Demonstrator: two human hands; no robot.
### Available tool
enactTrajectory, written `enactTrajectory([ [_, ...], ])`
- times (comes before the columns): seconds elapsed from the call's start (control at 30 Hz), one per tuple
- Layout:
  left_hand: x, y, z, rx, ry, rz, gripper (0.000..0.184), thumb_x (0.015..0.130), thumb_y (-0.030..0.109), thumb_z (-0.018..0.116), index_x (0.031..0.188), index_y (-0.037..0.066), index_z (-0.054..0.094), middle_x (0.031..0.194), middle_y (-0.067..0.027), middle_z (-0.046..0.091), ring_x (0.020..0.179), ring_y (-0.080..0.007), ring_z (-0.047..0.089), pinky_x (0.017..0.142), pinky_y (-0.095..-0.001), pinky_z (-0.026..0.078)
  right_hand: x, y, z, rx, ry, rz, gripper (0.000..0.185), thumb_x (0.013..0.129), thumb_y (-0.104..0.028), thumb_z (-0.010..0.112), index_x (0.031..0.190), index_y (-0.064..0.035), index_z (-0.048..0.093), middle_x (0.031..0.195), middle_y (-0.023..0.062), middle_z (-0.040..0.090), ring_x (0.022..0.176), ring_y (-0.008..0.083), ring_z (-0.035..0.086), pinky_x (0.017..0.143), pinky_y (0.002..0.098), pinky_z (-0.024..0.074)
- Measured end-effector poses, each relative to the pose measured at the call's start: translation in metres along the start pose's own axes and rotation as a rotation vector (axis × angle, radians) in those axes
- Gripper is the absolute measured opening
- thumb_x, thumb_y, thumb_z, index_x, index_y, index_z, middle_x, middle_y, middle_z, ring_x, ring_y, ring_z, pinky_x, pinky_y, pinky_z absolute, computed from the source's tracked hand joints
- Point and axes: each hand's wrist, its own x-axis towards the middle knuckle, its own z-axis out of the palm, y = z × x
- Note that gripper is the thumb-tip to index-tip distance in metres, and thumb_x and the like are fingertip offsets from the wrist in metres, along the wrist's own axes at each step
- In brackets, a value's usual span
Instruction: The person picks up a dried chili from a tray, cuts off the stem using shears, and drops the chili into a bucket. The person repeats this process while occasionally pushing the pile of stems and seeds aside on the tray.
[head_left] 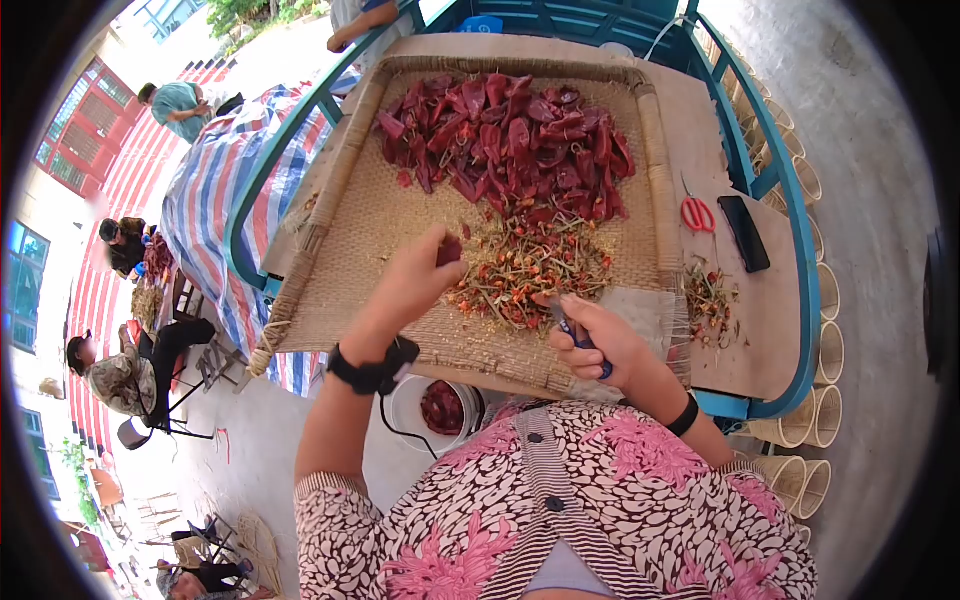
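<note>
left hand [408, 282]: grip closed on a dark red pepper [450, 251]. right hand [610, 345]: grip closed around a blue-handled tool [577, 333], near stem scraps [520, 275] on the woven tray [350, 240].

I have a passage over the bare left stretch of the mat [340, 250], bounded left, far and right by a raised rim [657, 150]. Red peppers [510, 140] and stems [530, 265] obstruct its middle; scissors [698, 214], phone [743, 233] and blue rail [806, 270], the right.

Bright daylight, washed-out concrete, curved fisheye distortion toward black edges.
</note>
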Motion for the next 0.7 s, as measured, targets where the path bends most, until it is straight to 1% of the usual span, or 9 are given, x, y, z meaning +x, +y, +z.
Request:
enactTrajectory([
  [0.1,0.041,0.009,-0.01,0.349,0.052,-0.017,0.029,0.078,0.015,0.07,0.102,0.003,0.058,0.091,-0.0148,0.065,0.083,-0.0309,0.063,0.073,-0.0396,0.048,0.0,-0.006,0.002,-0.116,0.087,-0.067,0.023,0.103,-0.036,0.039,0.112,-0.0154,0.038,0.077,0.0055,0.055,0.039,0.0069,0.037,0.033,0.0236,0.0291],
  [0.17,0.074,0.008,-0.004,0.408,0.048,0.0,0.03,0.078,0.014,0.069,0.104,0.004,0.059,0.094,-0.0165,0.064,0.089,-0.035,0.062,0.076,-0.0427,0.048,-0.002,-0.005,0.005,-0.168,0.153,-0.153,0.022,0.103,-0.035,0.038,0.111,-0.014,0.039,0.08,0.0078,0.057,0.038,0.0072,0.037,0.031,0.0238,0.0287],
  [0.2,0.088,0.002,0.002,0.436,0.042,0.007,0.031,0.078,0.013,0.069,0.106,0.005,0.06,0.095,-0.0174,0.063,0.091,-0.037,0.061,0.077,-0.0442,0.048,-0.001,-0.005,0.005,-0.182,0.15,-0.174,0.023,0.103,-0.034,0.038,0.113,-0.0134,0.038,0.08,0.0081,0.057,0.038,0.0076,0.038,0.031,0.0241,0.0289],
  [0.3,0.123,-0.03,0.029,0.485,0.16,0.19,0.032,0.079,0.011,0.067,0.109,0.005,0.06,0.096,-0.0171,0.061,0.095,-0.0366,0.06,0.079,-0.0455,0.048,-0.002,-0.003,0.002,-0.205,0.14,-0.219,0.026,0.103,-0.03,0.037,0.12,-0.0106,0.034,0.082,0.0088,0.057,0.038,0.0083,0.039,0.032,0.0248,0.03],
  [0.33,0.131,-0.035,0.035,0.509,0.079,0.139,0.037,0.08,0.008,0.066,0.116,0.007,0.058,0.1,-0.0161,0.057,0.097,-0.0363,0.058,0.08,-0.045,0.048,-0.004,-0.005,0.004,-0.208,0.125,-0.23,0.029,0.102,-0.029,0.037,0.122,-0.0092,0.032,0.083,0.0089,0.057,0.039,0.0084,0.039,0.032,0.0251,0.0306],
  [0.37,0.137,-0.041,0.04,0.5,0.061,0.148,0.04,0.08,0.007,0.065,0.119,0.009,0.058,0.101,-0.0157,0.056,0.096,-0.0365,0.057,0.08,-0.0452,0.048,-0.004,-0.006,0.004,-0.211,0.108,-0.243,0.031,0.102,-0.028,0.038,0.125,-0.0078,0.03,0.083,0.0091,0.056,0.039,0.0085,0.039,0.033,0.0254,0.0313],
  [0.53,0.152,-0.064,0.063,0.502,0.01,0.194,0.052,0.078,0.001,0.062,0.127,0.016,0.055,0.102,-0.0143,0.052,0.095,-0.0361,0.056,0.079,-0.0451,0.049,-0.009,-0.007,0.0,-0.136,0.026,-0.248,0.04,0.103,-0.027,0.037,0.137,-0.0085,0.027,0.082,0.0069,0.056,0.04,0.0067,0.038,0.034,0.0232,0.03],
  [0.67,0.154,-0.069,0.069,0.55,0.066,0.221,0.048,0.081,0.002,0.057,0.126,0.017,0.055,0.106,-0.0186,0.051,0.091,-0.0402,0.059,0.075,-0.0475,0.05,-0.01,-0.008,-0.005,-0.081,-0.076,-0.209,0.051,0.103,-0.028,0.038,0.147,-0.0103,0.021,0.079,0.0053,0.056,0.039,0.006,0.037,0.034,0.0225,0.0291],
  [0.7,0.152,-0.067,0.068,0.567,0.076,0.238,0.049,0.08,0.001,0.058,0.127,0.017,0.054,0.106,-0.0188,0.051,0.089,-0.0406,0.059,0.074,-0.0475,0.05,-0.013,-0.007,-0.001,-0.075,-0.024,-0.196,0.05,0.103,-0.026,0.036,0.148,-0.0111,0.021,0.078,0.0054,0.057,0.039,0.0063,0.036,0.033,0.0222,0.0285],
])
